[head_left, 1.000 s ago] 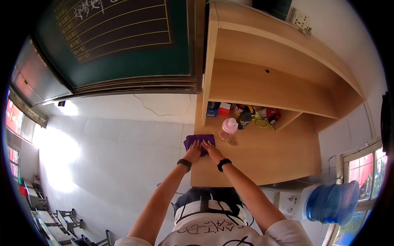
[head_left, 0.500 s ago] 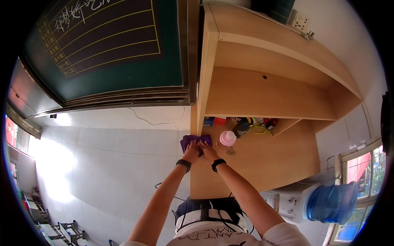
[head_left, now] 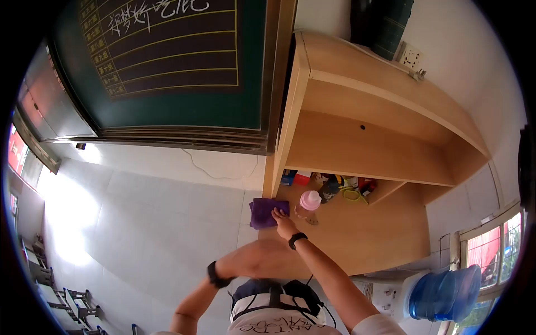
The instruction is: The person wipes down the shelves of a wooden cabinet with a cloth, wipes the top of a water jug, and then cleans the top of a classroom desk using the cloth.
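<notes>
A folded purple cloth (head_left: 263, 214) lies at the left edge of the wooden desk (head_left: 357, 240). My right hand (head_left: 284, 222) rests on the cloth's right side with its fingers spread. Blurred by motion, my left hand (head_left: 259, 258) is apart from the cloth, above the desk's near left corner; its fingers cannot be made out. Just right of the cloth stands a bottle with a pink cap (head_left: 310, 201).
Under the shelf (head_left: 368, 137) are a dark bottle (head_left: 331, 188), a red box (head_left: 302, 178) and a yellow-green loop (head_left: 353, 194). A chalkboard (head_left: 184, 109) hangs at the upper left. A blue water jug (head_left: 445, 293) stands at the right.
My left hand has come off the cloth and moved back toward my body. My right hand stays on the cloth. The view has shifted.
</notes>
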A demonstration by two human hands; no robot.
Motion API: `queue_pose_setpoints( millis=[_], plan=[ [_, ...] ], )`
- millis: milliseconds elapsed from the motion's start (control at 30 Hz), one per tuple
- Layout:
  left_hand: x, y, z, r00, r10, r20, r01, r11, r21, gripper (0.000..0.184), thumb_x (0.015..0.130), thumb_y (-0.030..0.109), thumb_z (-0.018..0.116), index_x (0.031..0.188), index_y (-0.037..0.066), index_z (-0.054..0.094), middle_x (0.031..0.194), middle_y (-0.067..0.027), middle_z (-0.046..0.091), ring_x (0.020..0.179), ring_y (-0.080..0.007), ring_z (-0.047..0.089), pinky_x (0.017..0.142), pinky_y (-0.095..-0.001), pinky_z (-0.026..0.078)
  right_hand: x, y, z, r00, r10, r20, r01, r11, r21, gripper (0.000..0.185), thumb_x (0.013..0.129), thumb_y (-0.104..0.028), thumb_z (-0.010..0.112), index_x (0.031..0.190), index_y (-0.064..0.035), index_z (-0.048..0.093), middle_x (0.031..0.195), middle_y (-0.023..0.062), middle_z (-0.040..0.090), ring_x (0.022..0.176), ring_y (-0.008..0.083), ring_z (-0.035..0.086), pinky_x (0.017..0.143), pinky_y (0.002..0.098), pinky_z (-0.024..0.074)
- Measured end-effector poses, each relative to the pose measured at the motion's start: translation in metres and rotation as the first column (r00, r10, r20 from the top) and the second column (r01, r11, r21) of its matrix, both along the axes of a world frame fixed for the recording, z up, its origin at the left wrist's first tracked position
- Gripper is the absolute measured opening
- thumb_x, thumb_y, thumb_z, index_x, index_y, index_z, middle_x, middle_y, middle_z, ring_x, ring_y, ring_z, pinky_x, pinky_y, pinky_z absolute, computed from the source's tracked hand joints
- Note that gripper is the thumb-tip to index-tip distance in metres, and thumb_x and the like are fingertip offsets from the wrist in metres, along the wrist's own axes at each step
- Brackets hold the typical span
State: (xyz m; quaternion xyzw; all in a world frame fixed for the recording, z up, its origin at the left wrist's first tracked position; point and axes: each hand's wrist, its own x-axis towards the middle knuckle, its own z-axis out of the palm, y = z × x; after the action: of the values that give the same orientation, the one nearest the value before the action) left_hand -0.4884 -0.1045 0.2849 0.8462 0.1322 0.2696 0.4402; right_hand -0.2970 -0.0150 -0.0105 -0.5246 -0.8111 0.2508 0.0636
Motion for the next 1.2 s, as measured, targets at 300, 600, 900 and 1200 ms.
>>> queue_pose_setpoints(
  millis=[300, 600, 900, 1200],
  plan=[
    [-0.005, -0.097, 0.165, 0.401, -0.437, 0.805, 0.228, 0.899, 0.375, 0.005, 0.088, 0.008, 0.057, 0.093, 0.008, 0.055, 0.082, -0.0065, 0.062, 0.068, -0.0210, 0.057, 0.058, -0.0298, 0.051, 0.018, -0.065, 0.013, 0.998, 0.063, -0.024, -0.063, 0.998, -0.021, 0.065, 0.078, 0.008, 0.046, 0.141, -0.0032, 0.039, 0.150, 0.0142, 0.034, 0.135, 0.0375, 0.035, 0.109, 0.0403, 0.0359],
    [0.011, -0.142, 0.175, 0.475, -0.380, 0.794, 0.033, 0.909, 0.415, 0.016, 0.082, -0.002, 0.056, 0.085, 0.011, 0.048, 0.076, -0.0040, 0.057, 0.065, -0.0166, 0.054, 0.058, -0.0288, 0.047, 0.044, -0.110, 0.014, 0.983, 0.175, -0.055, -0.177, 0.984, -0.034, 0.066, 0.077, 0.009, 0.047, 0.141, -0.0042, 0.039, 0.150, 0.0136, 0.035, 0.136, 0.0377, 0.035, 0.108, 0.0409, 0.0369],
    [-0.015, -0.124, 0.088, 0.907, 0.280, -0.313, -0.210, 0.948, 0.240, 0.020, 0.085, 0.018, 0.063, 0.098, 0.003, 0.060, 0.094, -0.0090, 0.063, 0.084, -0.0290, 0.060, 0.074, -0.0369, 0.047, 0.048, -0.160, 0.018, 0.975, 0.222, 0.006, -0.222, 0.974, 0.045, 0.063, 0.078, 0.008, 0.047, 0.140, -0.0018, 0.040, 0.149, 0.0155, 0.036, 0.134, 0.0374, 0.037, 0.108, 0.0395, 0.0375],
    [0.030, -0.124, -0.211, 0.644, 0.491, -0.587, -0.211, 0.851, 0.480, 0.059, 0.083, 0.026, 0.064, 0.128, -0.008, 0.046, 0.136, -0.0256, 0.044, 0.128, -0.0386, 0.042, 0.107, -0.0414, 0.035, 0.076, -0.181, 0.026, 0.967, 0.255, 0.003, -0.255, 0.965, -0.055, 0.063, 0.081, 0.005, 0.046, 0.143, -0.0023, 0.037, 0.151, 0.0150, 0.032, 0.137, 0.0356, 0.034, 0.109, 0.0389, 0.0352]
  ],
)
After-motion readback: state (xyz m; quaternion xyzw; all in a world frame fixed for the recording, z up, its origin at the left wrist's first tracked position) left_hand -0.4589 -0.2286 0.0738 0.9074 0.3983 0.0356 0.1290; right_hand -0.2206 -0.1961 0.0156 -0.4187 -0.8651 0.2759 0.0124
